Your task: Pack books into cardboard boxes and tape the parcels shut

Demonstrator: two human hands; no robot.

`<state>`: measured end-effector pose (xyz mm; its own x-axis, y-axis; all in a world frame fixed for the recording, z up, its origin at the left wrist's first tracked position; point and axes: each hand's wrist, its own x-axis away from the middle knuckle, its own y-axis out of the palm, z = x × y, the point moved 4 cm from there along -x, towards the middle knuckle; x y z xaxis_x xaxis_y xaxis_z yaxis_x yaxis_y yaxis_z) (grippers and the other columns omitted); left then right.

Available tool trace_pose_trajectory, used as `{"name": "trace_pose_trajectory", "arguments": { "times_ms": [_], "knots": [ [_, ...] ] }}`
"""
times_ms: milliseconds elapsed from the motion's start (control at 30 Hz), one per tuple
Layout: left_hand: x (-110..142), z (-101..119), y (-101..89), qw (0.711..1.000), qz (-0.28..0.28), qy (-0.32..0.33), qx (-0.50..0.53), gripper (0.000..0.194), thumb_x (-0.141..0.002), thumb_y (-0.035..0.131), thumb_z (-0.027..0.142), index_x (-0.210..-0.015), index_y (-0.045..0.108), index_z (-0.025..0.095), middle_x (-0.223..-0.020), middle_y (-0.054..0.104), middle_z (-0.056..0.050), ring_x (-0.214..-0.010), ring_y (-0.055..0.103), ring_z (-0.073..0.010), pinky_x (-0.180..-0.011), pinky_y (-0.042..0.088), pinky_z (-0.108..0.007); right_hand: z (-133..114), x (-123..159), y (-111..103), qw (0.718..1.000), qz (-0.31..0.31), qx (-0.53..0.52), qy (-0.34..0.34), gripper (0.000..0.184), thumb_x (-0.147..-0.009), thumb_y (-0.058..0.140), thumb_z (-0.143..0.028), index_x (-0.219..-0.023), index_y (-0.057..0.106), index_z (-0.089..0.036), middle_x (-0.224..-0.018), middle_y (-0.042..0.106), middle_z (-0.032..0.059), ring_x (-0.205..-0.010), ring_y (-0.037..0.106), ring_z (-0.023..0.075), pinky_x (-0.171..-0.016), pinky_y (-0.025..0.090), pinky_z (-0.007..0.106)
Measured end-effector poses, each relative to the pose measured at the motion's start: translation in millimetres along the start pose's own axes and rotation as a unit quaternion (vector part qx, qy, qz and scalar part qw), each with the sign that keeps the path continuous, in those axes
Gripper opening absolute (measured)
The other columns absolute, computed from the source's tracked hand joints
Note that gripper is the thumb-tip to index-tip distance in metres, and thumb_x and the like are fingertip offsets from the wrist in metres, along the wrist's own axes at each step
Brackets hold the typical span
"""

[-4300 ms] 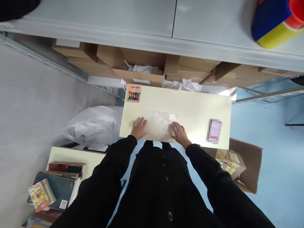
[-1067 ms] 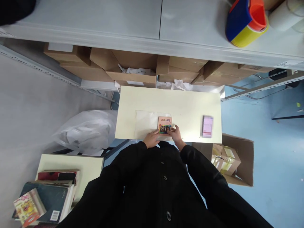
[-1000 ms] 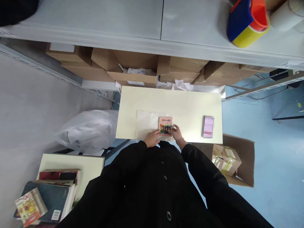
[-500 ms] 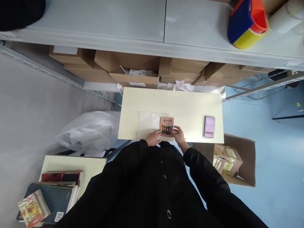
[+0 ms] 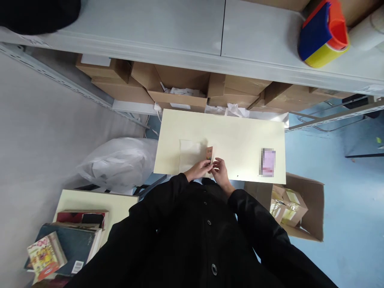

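A small pink book [image 5: 209,152] with a colourful picture stands tilted up on its edge, so its cover looks narrow. My left hand [image 5: 198,169] grips it from the left, fingers across the cover. On its right side my right hand [image 5: 220,172] has curled fingers at the edge of the book, closed on it. Under and left of the book lies a white sheet of paper [image 5: 189,154], flat on the cream table [image 5: 240,132]. My left hand covers part of its near edge.
A pixelated pink-and-dark item [image 5: 268,163] lies at the table's right. Behind are cardboard boxes [image 5: 177,98] under a grey shelf [image 5: 150,28]. An open carton [image 5: 315,212] stands right, a white plastic bag [image 5: 120,162] left. Stacked books [image 5: 66,244] sit on a lower-left table.
The book came from the table's far left corner onto the paper. It lay flat half a second ago; now it is tilted up between my hands. The view has shifted slightly.
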<state>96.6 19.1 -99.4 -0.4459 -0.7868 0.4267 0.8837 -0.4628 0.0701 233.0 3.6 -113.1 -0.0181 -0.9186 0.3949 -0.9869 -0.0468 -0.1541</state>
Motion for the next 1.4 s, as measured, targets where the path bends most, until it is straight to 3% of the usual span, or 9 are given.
{"name": "trace_pose_trajectory", "arguments": {
  "times_ms": [133, 367, 633, 800, 900, 1033, 1133, 1300, 1400],
  "knots": [
    [12.2, 1.5, -13.6, 0.999, 0.039, 0.004, 0.013, 0.043, -0.089, 0.049, 0.046, -0.117, 0.057, 0.015, -0.098, 0.067, -0.007, -0.083, 0.063, -0.0172, -0.077, 0.050, -0.030, -1.6, 3.0, 18.5, 0.999, -0.050, 0.015, -0.016, 0.041, -0.073, 0.057, -0.026, -0.114, 0.050, -0.023, -0.099, 0.060, 0.0052, -0.090, 0.061, 0.0182, -0.075, 0.053, 0.035],
    [21.4, -2.6, -38.5, 0.994, 0.105, 0.008, -0.026, 0.042, -0.087, 0.046, 0.054, -0.079, 0.062, 0.016, -0.072, 0.064, -0.004, -0.075, 0.062, -0.0174, -0.072, 0.048, -0.028, 3.1, -4.7, 39.9, 0.989, -0.137, 0.055, -0.001, 0.050, -0.065, 0.051, -0.014, -0.113, 0.062, -0.024, -0.117, 0.057, 0.0074, -0.101, 0.057, 0.0205, -0.083, 0.051, 0.037],
    [26.9, -26.2, -65.0, 0.983, 0.168, -0.044, -0.056, 0.043, -0.089, 0.039, 0.054, -0.085, 0.059, 0.016, -0.087, 0.066, -0.006, -0.088, 0.062, -0.0198, -0.075, 0.048, -0.029, 10.3, -21.9, 62.5, 0.976, -0.210, -0.012, 0.061, 0.051, -0.060, 0.057, -0.010, -0.109, 0.065, -0.024, -0.117, 0.064, 0.0058, -0.110, 0.058, 0.0239, -0.094, 0.046, 0.043],
    [27.6, -44.6, -71.4, 0.976, 0.180, -0.088, -0.085, 0.046, -0.092, 0.033, 0.051, -0.104, 0.059, 0.016, -0.106, 0.066, -0.010, -0.100, 0.062, -0.0221, -0.082, 0.049, -0.033, 19.6, -30.2, 66.3, 0.974, -0.191, -0.048, 0.115, 0.052, -0.056, 0.059, -0.007, -0.104, 0.065, -0.025, -0.118, 0.065, 0.0045, -0.113, 0.057, 0.0251, -0.097, 0.045, 0.045],
    [30.3, -44.5, -69.7, 0.972, 0.187, -0.074, -0.118, 0.042, -0.090, 0.042, 0.045, -0.117, 0.056, 0.015, -0.120, 0.061, -0.013, -0.114, 0.056, -0.0253, -0.095, 0.045, -0.038, 24.6, -32.4, 67.9, 0.972, -0.183, -0.066, 0.129, 0.052, -0.055, 0.056, -0.005, -0.103, 0.064, -0.023, -0.113, 0.067, 0.0043, -0.112, 0.058, 0.0247, -0.097, 0.045, 0.044],
    [34.1, -33.5, -56.1, 0.946, 0.093, 0.030, -0.308, 0.045, -0.083, 0.048, 0.022, -0.128, 0.052, 0.018, -0.136, 0.053, -0.011, -0.128, 0.045, -0.0254, -0.110, 0.032, -0.041, 24.8, -32.6, 72.1, 0.970, -0.192, -0.095, 0.112, 0.051, -0.056, 0.053, -0.004, -0.104, 0.063, -0.020, -0.107, 0.067, 0.0049, -0.109, 0.059, 0.0243, -0.094, 0.046, 0.040],
    [35.0, -37.9, -49.6, 0.911, 0.026, 0.018, -0.412, 0.051, -0.076, 0.048, 0.011, -0.127, 0.053, 0.016, -0.138, 0.052, -0.012, -0.131, 0.043, -0.0271, -0.110, 0.032, -0.043, 24.8, -32.0, 67.5, 0.976, -0.178, -0.064, 0.105, 0.049, -0.057, 0.054, -0.007, -0.103, 0.062, -0.019, -0.108, 0.066, 0.0061, -0.106, 0.060, 0.0240, -0.094, 0.046, 0.042],
    [32.8, -49.3, -51.1, 0.900, 0.014, -0.004, -0.435, 0.056, -0.075, 0.047, 0.009, -0.130, 0.051, 0.015, -0.141, 0.049, -0.013, -0.131, 0.043, -0.0276, -0.109, 0.033, -0.044, 26.5, -29.9, 32.5, 0.995, -0.029, 0.078, 0.055, 0.045, -0.061, 0.057, -0.018, -0.106, 0.061, -0.022, -0.124, 0.058, 0.0095, -0.121, 0.050, 0.0269, -0.100, 0.042, 0.046],
    [30.4, -52.8, -53.2, 0.918, 0.013, 0.001, -0.397, 0.057, -0.075, 0.045, 0.008, -0.130, 0.051, 0.014, -0.141, 0.049, -0.012, -0.132, 0.043, -0.0259, -0.110, 0.033, -0.040, 33.1, -26.8, 24.2, 0.993, -0.008, 0.052, 0.110, 0.056, -0.059, 0.061, -0.022, -0.115, 0.056, -0.023, -0.127, 0.056, 0.0101, -0.119, 0.051, 0.0281, -0.096, 0.045, 0.047]
  ]
}}
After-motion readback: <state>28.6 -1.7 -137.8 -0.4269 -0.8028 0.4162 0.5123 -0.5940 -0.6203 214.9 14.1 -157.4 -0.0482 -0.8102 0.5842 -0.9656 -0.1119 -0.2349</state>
